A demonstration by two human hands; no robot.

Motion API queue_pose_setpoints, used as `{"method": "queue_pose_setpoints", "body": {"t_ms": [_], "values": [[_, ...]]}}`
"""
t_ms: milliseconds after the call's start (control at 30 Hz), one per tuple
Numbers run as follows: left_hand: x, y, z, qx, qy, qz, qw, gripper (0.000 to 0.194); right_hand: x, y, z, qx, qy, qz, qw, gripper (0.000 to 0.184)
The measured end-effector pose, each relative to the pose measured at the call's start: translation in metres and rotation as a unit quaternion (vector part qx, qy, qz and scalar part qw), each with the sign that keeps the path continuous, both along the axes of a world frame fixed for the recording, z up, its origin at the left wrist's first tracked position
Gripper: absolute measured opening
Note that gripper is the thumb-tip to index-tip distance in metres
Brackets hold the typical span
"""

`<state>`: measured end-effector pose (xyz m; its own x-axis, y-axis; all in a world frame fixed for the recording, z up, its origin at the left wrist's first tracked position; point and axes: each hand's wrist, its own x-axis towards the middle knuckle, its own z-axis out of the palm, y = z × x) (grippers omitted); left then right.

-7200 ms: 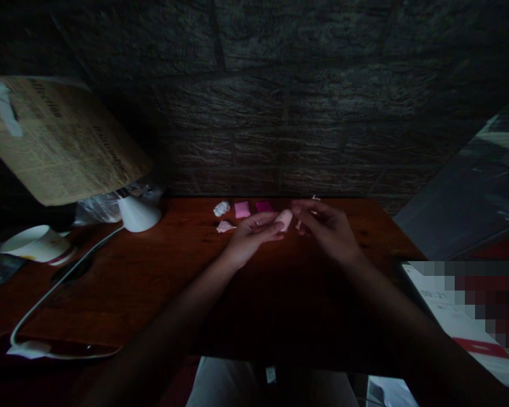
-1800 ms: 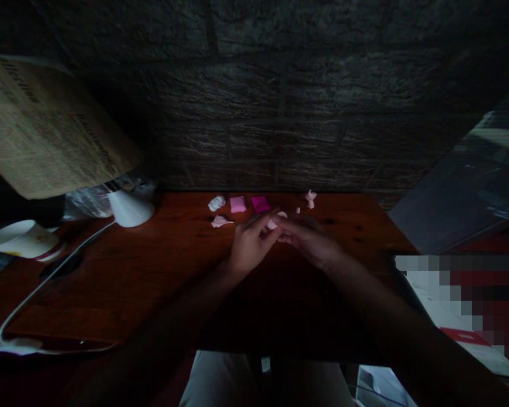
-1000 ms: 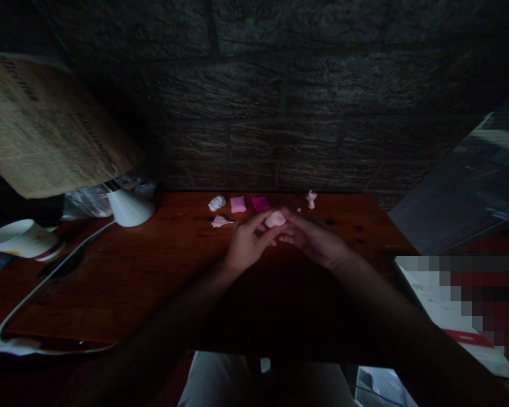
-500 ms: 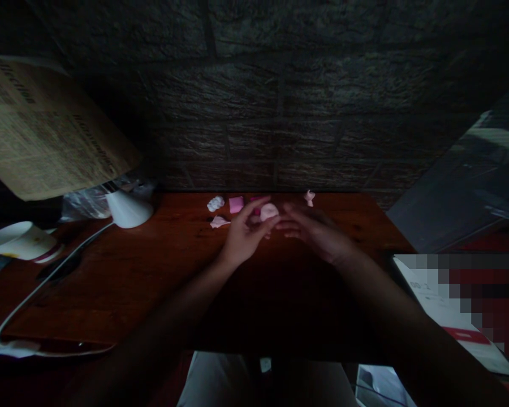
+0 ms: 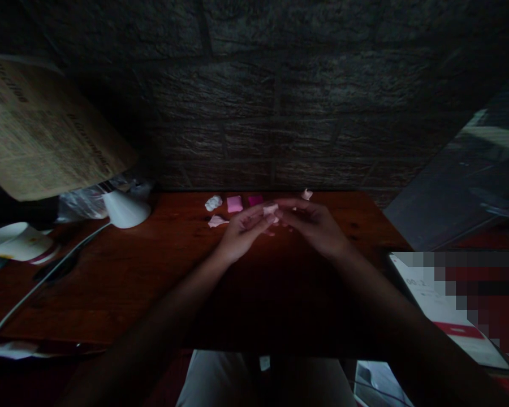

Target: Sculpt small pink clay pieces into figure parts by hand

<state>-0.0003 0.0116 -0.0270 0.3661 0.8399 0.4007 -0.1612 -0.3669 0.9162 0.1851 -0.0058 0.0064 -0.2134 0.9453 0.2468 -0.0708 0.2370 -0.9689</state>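
Left hand (image 5: pixel 240 233): grasping the lump, its thumb and fingers bent around the near and left sides.
Right hand (image 5: pixel 318 223): fingertips on the same lump from the other side — the two hands meet there.
Lump (image 5: pixel 270 210): pale pink, between the fingertips of both hands, above the table (image 5: pixel 152 277); its full shape is hidden by the fingers.
Magenta square (image 5: pixel 255 199): just beyond the left hand's fingertips, partly covered by them.
Pink square (image 5: pixel 234 204): beyond the left hand, left of the magenta one.
White lump (image 5: pixel 214 203): farther left, beyond the left hand.
Scrap (image 5: pixel 217 221): pale pink, just left of the left hand.
Figure (image 5: pixel 307 194): pale pink, just beyond the right hand, its lower part hidden.
Lamp (image 5: pixel 126 210): well left of the left hand — cup (image 5: pixel 19 242) farther out.
Screen (image 5: pixel 443 305): well right of the right hand, near the right forearm.
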Motion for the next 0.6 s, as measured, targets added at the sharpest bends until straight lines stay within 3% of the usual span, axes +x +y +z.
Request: {"method": "queue_pose_setpoints", "body": {"t_ms": [367,600], "values": [[0.0011,-0.0029,0.0006,0.069,0.055,0.007,0.996,0.035,0.0030,-0.0013,0.0025,0.024,-0.009,-0.009,1.000,0.025],[0.0034,-0.0027,-0.0031,0.029,0.033,-0.005,0.999,0.033,0.0042,0.0019,-0.0010,0.062,-0.044,0.013,0.997,0.021]]}}
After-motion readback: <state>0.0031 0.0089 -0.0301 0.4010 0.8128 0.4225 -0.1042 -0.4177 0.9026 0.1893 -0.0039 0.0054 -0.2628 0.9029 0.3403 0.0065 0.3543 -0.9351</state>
